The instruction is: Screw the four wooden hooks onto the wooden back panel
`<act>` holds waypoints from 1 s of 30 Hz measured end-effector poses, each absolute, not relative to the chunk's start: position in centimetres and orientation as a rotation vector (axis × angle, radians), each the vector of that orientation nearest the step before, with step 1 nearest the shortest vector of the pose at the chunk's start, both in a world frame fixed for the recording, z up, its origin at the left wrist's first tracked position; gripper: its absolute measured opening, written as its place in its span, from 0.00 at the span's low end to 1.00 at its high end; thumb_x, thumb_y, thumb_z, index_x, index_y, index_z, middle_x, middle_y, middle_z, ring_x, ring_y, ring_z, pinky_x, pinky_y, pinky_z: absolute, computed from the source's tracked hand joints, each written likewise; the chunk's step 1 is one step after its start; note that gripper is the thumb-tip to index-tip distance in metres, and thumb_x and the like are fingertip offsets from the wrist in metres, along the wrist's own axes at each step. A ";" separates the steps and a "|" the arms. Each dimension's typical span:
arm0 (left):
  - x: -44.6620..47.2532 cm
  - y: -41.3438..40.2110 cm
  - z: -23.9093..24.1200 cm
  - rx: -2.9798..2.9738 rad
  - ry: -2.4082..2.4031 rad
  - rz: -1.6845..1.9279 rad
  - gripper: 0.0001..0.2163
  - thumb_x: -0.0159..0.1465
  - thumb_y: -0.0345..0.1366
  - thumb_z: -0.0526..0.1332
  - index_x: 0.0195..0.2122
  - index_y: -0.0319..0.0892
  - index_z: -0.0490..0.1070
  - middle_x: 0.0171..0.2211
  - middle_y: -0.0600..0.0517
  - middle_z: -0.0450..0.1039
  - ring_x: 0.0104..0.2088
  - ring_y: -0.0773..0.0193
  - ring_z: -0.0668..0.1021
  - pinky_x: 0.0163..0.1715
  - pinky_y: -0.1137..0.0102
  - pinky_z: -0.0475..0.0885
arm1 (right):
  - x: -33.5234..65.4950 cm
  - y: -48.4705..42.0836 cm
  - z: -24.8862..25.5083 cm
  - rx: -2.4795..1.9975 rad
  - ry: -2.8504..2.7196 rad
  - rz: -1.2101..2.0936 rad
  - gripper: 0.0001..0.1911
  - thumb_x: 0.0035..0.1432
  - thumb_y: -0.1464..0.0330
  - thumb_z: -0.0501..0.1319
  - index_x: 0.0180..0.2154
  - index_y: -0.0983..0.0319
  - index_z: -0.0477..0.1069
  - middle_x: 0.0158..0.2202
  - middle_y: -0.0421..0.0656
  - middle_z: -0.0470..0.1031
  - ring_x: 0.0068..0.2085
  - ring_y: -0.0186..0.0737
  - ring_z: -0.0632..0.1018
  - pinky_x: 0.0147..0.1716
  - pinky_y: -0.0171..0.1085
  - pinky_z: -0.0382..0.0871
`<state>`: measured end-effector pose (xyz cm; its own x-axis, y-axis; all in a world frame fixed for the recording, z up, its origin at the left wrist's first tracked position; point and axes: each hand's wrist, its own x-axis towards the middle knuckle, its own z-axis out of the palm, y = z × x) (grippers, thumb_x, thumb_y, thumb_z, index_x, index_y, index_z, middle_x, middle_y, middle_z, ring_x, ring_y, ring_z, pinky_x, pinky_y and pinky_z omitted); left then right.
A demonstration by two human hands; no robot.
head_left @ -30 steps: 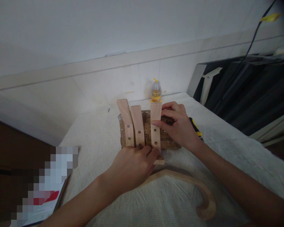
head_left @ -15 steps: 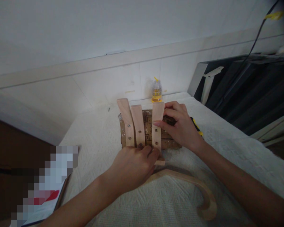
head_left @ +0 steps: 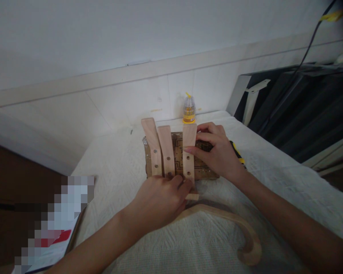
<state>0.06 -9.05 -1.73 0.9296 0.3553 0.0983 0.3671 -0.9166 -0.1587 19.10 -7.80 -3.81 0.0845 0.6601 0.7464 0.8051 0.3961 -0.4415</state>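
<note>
Three pale wooden pieces with metal screws or inserts lie over a plastic-wrapped brown cardboard pack: a left piece, a middle piece and a right piece. My right hand grips the upper part of the right piece, thumb on its face. My left hand is closed at the lower end of the right piece, covering the bottoms of the other two. Below my hands lies a curved wooden piece with a hooked end, partly hidden by my left hand.
A small clear bottle with a yellow base stands behind, near the wall. A black and yellow object shows past my right hand. White textured cloth covers the surface. Dark panels lean at the right; a blurred-out sheet lies at lower left.
The top of the right wooden piece has shifted slightly left, with my right hand on it. My left hand stays nearly in place.
</note>
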 end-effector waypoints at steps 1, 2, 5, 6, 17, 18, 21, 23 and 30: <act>0.0 -9.0 -1.7 -2.915 -0.553 -0.099 0.11 0.57 0.35 0.61 0.41 0.41 0.70 0.31 0.53 0.75 0.24 0.63 0.75 0.19 0.70 0.66 | 19.1 -7.8 -3.8 -1.318 -1.627 -0.174 0.12 0.46 0.57 0.67 0.30 0.59 0.76 0.39 0.45 0.74 0.42 0.46 0.72 0.44 0.48 0.67; 0.0 -9.0 -1.7 -2.916 -0.555 -0.100 0.11 0.57 0.35 0.61 0.42 0.41 0.70 0.31 0.53 0.75 0.24 0.63 0.75 0.18 0.70 0.66 | 19.0 -7.7 -3.8 -1.319 -1.624 -0.170 0.12 0.46 0.58 0.67 0.30 0.59 0.76 0.39 0.45 0.74 0.42 0.46 0.72 0.44 0.48 0.67; 0.0 -9.0 -1.7 -2.918 -0.547 -0.112 0.12 0.57 0.35 0.62 0.42 0.41 0.70 0.31 0.54 0.75 0.23 0.62 0.75 0.18 0.69 0.66 | 18.9 -7.7 -3.8 -1.331 -1.608 -0.157 0.11 0.46 0.59 0.68 0.29 0.59 0.76 0.38 0.44 0.74 0.42 0.46 0.72 0.44 0.48 0.66; 0.0 -9.1 -1.7 -2.919 -0.545 -0.114 0.12 0.57 0.35 0.61 0.42 0.41 0.70 0.30 0.53 0.74 0.23 0.63 0.75 0.18 0.69 0.66 | 18.9 -7.7 -3.7 -1.334 -1.602 -0.153 0.11 0.45 0.59 0.68 0.29 0.59 0.76 0.38 0.44 0.74 0.42 0.46 0.72 0.44 0.49 0.66; 0.2 -9.1 -1.5 -2.924 -0.568 -0.082 0.11 0.56 0.33 0.61 0.42 0.40 0.70 0.31 0.53 0.75 0.25 0.62 0.75 0.19 0.69 0.67 | 18.7 -7.9 -3.5 -1.363 -1.583 -0.114 0.11 0.46 0.57 0.68 0.29 0.57 0.78 0.38 0.44 0.75 0.42 0.47 0.72 0.44 0.50 0.67; 0.2 -9.1 -1.5 -2.928 -0.565 -0.083 0.11 0.57 0.33 0.61 0.42 0.40 0.70 0.31 0.53 0.75 0.25 0.63 0.75 0.19 0.69 0.67 | 18.7 -7.9 -3.5 -1.364 -1.584 -0.117 0.11 0.46 0.57 0.67 0.30 0.57 0.78 0.38 0.44 0.74 0.42 0.47 0.72 0.44 0.50 0.67; 0.1 -9.1 -1.5 -2.927 -0.558 -0.086 0.11 0.57 0.33 0.61 0.42 0.40 0.69 0.31 0.53 0.74 0.25 0.63 0.75 0.19 0.70 0.67 | 18.6 -7.8 -3.5 -1.374 -1.585 -0.124 0.12 0.47 0.57 0.67 0.30 0.57 0.78 0.39 0.45 0.74 0.43 0.47 0.72 0.45 0.50 0.66; 0.1 -9.0 -1.5 -2.924 -0.545 -0.084 0.11 0.58 0.33 0.60 0.42 0.40 0.69 0.31 0.53 0.74 0.25 0.63 0.75 0.19 0.70 0.67 | 18.7 -7.8 -3.5 -1.386 -1.604 -0.127 0.13 0.48 0.56 0.66 0.30 0.57 0.77 0.39 0.45 0.74 0.43 0.47 0.71 0.45 0.49 0.66; -0.1 -8.8 -1.8 -2.848 -0.431 -0.188 0.09 0.63 0.33 0.54 0.43 0.39 0.67 0.28 0.52 0.73 0.22 0.65 0.74 0.18 0.71 0.65 | 20.9 -8.1 -3.3 -1.268 -1.795 -0.009 0.15 0.56 0.55 0.59 0.36 0.60 0.73 0.40 0.45 0.75 0.41 0.45 0.73 0.40 0.45 0.67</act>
